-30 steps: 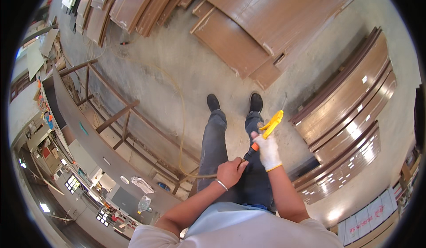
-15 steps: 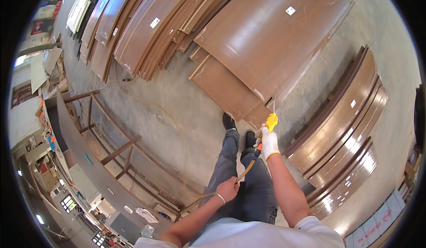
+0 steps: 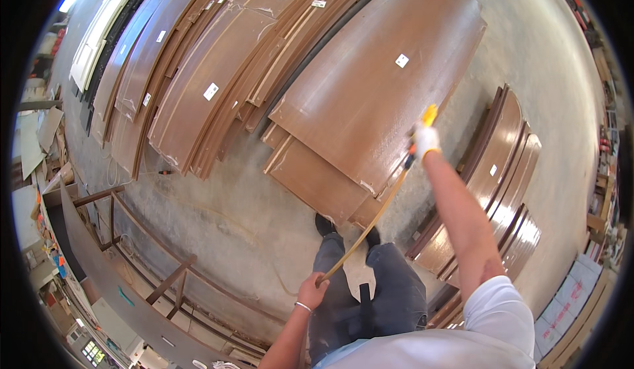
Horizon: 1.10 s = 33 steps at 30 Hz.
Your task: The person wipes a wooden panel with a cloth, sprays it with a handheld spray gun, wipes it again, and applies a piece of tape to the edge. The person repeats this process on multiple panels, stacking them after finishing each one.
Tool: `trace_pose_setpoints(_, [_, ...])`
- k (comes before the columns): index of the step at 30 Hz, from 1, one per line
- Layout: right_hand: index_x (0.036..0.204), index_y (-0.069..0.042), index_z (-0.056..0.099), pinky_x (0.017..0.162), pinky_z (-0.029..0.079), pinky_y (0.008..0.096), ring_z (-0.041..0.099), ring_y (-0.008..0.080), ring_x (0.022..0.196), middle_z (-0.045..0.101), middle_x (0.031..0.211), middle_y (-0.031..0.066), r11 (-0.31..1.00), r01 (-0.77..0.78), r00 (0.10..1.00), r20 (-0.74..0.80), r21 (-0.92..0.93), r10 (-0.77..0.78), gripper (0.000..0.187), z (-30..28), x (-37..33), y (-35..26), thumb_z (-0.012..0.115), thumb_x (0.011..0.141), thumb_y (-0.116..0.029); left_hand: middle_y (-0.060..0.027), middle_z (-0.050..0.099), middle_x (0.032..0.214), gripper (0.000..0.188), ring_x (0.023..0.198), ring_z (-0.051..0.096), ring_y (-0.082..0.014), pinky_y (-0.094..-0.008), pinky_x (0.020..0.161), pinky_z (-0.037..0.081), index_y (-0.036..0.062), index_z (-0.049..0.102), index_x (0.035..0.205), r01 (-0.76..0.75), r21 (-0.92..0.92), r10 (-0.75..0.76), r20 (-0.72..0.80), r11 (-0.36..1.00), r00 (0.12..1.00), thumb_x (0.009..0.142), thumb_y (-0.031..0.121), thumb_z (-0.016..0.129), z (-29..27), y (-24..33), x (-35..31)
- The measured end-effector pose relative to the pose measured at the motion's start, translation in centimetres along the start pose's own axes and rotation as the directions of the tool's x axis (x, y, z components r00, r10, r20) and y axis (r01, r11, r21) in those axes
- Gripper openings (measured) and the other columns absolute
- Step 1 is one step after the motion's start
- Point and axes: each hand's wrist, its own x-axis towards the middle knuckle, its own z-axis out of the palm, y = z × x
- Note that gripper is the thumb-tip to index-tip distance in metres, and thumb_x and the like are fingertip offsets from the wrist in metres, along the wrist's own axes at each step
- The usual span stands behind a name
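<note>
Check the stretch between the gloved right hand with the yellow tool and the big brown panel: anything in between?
Nothing visible. The right hand holds the yellow tool right at the brown panel's edge. The left hand holds the tan hose low, over the legs.

Concrete floor [image 3: 541,52], stacked brown panels [image 3: 370,98]

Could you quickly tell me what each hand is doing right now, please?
Left hand: closed on the near end of the tape strip.
Right hand: gloved, closed on the yellow tape measure.
</note>
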Motion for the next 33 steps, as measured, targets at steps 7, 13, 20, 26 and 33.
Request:
trace_pose_setpoints(7, [0.100,-0.001,0.069,0.046,0.051,0.0390,0.060,0.0235,0.053,0.065,0.074,0.0092,0.813,0.149,0.866,0.471,-0.563,0.167,0.034,6.7,-2.0,-0.6,0.070,0.087,-0.033,-0.0189,0.073,0.103,0.029,0.098,0.070,-0.0374,-0.0483,0.090,0.054,0.0125,0.068,0.115,0.058,0.512,-0.166,0.167,0.857,0.972,0.086,0.015,0.063,2.5,1.5,1.0])
trace_pose_setpoints(13, [0.092,0.004,0.068,0.047,0.051,0.0395,0.067,0.0259,0.056,0.065,0.068,0.0132,0.822,0.174,0.625,0.706,-0.542,0.333,0.043,13.9,-4.7,2.3,0.060,0.094,-0.038,-0.0203,0.072,0.107,0.037,0.106,0.068,-0.0379,-0.0514,0.095,0.051,0.0130,0.069,0.120,0.164,0.578,-0.334,0.201,0.799,0.921,0.084,0.018,0.062,6.4,5.7,-1.4])
trace_pose_setpoints(20, [0.090,0.003,0.067,0.051,0.056,0.0426,0.067,0.0294,0.054,0.066,0.067,0.0157,0.911,0.179,0.874,0.485,-0.371,0.026,0.049,6.8,14.7,-12.3,0.057,0.098,-0.044,-0.0198,0.071,0.107,0.028,0.098,0.067,-0.0386,-0.0464,0.090,0.052,0.0045,0.069,0.114,0.117,0.042,-0.099,-0.301,0.992,0.948,0.088,0.015,0.068,18.2,19.7,4.4])
trace_pose_setpoints(26, [0.094,0.002,0.066,0.054,0.055,0.0424,0.066,0.0270,0.056,0.065,0.071,0.0146,0.878,0.277,0.837,0.546,-0.390,-0.022,0.047,5.1,23.6,-23.2,0.057,0.100,-0.044,-0.0154,0.068,0.100,0.040,0.098,0.066,-0.0327,-0.0414,0.090,0.051,0.0005,0.061,0.124,-0.075,-0.050,0.055,-0.311,0.996,0.949,0.087,0.009,0.072,26.9,32.6,9.6])
trace_pose_setpoints(33, [0.108,0.001,0.067,0.058,0.057,0.0435,0.070,0.0283,0.065,0.069,0.080,0.0170,0.888,0.239,0.818,0.574,-0.392,0.033,0.043,3.9,28.6,-25.1,0.055,0.097,-0.039,-0.0147,0.067,0.102,0.038,0.098,0.065,-0.0307,-0.0403,0.090,0.052,0.0020,0.062,0.125,0.030,0.066,-0.008,-0.315,0.997,0.949,0.088,0.006,0.070,24.8,34.3,10.6])
